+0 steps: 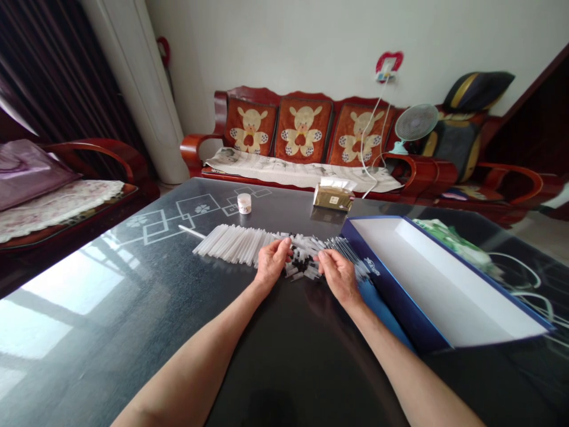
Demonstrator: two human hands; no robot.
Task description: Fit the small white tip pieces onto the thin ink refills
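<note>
A row of white tubes (233, 242) lies across the dark glass table (146, 308). To its right sits a heap of small black and white parts (303, 264), then a bundle of thin dark refills (341, 247). My left hand (272, 262) rests on the right end of the tubes, fingers curled at the heap. My right hand (338, 273) has its fingers pinched over the heap's right side, beside the refills. What either hand holds is too small to make out.
An open blue box with a white inside (444, 281) lies right of my right hand. A small white jar (244, 203) and a tan tissue pack (333, 196) stand farther back. A red wooden sofa (302, 133) and a fan (415, 123) are beyond the table.
</note>
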